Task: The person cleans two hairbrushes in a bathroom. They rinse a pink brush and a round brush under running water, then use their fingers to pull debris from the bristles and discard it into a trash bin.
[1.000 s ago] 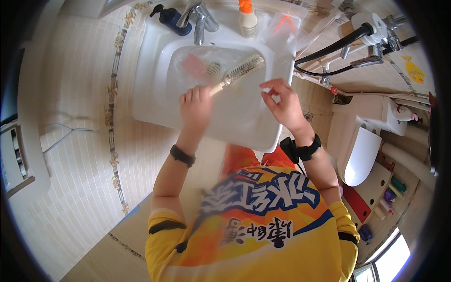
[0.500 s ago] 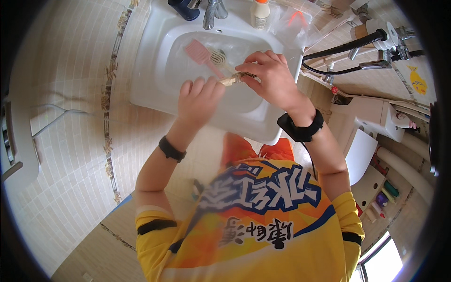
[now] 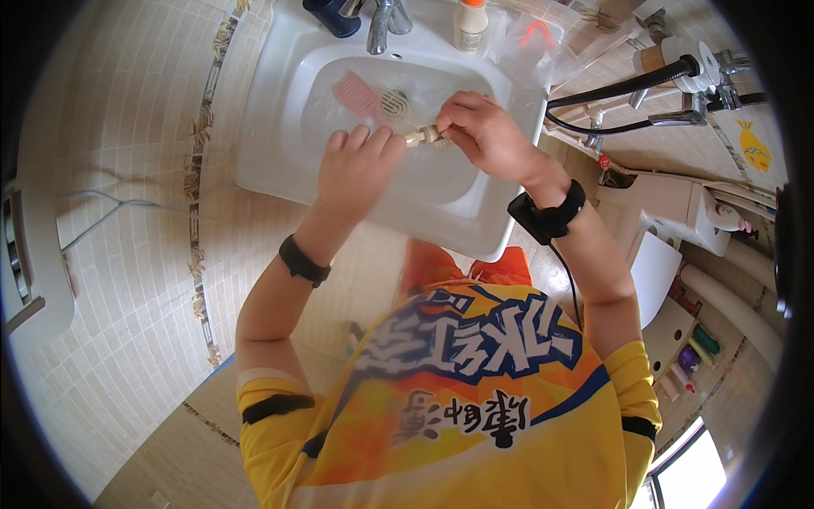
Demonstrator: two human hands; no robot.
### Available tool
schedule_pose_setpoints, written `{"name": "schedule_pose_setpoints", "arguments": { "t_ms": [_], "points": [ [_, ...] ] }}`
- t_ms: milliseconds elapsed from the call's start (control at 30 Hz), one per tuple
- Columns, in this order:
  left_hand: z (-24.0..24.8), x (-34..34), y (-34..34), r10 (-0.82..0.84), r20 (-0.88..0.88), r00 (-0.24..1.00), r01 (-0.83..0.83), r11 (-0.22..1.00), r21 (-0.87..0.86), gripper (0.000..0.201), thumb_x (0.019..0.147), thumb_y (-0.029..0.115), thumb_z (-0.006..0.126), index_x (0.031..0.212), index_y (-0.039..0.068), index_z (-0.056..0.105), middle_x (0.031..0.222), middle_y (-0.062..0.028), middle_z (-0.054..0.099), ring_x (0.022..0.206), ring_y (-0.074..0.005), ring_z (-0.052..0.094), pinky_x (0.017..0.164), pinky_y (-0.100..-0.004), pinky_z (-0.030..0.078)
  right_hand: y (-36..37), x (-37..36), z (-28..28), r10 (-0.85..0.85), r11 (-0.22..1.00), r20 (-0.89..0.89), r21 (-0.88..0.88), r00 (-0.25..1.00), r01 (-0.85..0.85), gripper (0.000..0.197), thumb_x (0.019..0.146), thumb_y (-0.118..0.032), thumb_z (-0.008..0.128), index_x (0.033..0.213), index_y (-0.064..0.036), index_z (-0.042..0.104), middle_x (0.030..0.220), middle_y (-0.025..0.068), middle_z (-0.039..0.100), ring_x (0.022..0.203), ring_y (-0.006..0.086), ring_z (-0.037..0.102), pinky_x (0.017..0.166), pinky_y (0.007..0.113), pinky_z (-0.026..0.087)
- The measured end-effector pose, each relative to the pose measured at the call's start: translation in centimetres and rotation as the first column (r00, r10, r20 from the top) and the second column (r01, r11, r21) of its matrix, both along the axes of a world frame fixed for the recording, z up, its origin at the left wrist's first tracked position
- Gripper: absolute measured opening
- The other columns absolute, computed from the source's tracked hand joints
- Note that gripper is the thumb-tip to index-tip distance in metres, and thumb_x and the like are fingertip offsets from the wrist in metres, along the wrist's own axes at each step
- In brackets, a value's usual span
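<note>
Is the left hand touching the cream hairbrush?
Touching: the head view shows the left hand closed around the cream hairbrush, which sticks out of the fist.

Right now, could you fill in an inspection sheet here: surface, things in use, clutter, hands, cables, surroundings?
Surface: white sink.
Things in use: pale hairbrush held over the basin, its head mostly hidden; pink comb and pale round-patterned brush lie in the basin.
Clutter: dark blue bottle, orange-capped bottle and clear plastic bag along the back.
Hands: left hand grips the handle; right hand pinches near the head.
Cables: black cord hangs from the right wrist.
Surroundings: chrome faucet, black hose, white toilet.
</note>
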State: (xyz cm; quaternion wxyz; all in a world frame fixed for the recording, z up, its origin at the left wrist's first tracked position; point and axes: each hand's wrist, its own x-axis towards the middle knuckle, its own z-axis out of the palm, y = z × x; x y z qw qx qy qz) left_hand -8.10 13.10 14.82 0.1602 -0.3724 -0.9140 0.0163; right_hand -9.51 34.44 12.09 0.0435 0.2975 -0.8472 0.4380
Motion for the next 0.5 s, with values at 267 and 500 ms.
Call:
{"name": "schedule_pose_setpoints", "arguments": {
  "t_ms": [267, 500],
  "points": [
    [-0.7, -0.8, 0.2, -0.058, -0.054, 0.997, 0.062, 0.994, 0.093, 0.008, 0.067, 0.011, 0.053, 0.071, 0.015, 0.047, 0.066, 0.0036, 0.042, 0.063, -0.0129, 0.043, 0.055, -0.0275, 0.03, 1.9, 0.3, -1.0, 0.103, 0.977, 0.185, -0.202, 0.977, -0.065, 0.007, 0.08, 0.004, 0.051, 0.083, -0.002, 0.05, 0.08, 0.0082, 0.048, 0.068, 0.0214, 0.048, 0.061, 0.029, 0.04],
    [-0.5, -0.3, 0.6, -0.029, 0.049, 0.998, 0.024, 0.995, 0.101, 0.008, 0.068, 0.009, 0.051, 0.073, 0.014, 0.049, 0.068, 0.0031, 0.045, 0.065, -0.0141, 0.046, 0.056, -0.0284, 0.032, 3.1, 0.5, -1.7, 0.014, 0.989, 0.295, -0.147, 0.955, 0.031, 0.007, 0.077, 0.002, 0.052, 0.082, -0.0022, 0.052, 0.078, 0.0123, 0.051, 0.071, 0.0293, 0.051, 0.063, 0.034, 0.042]
  ]
}}
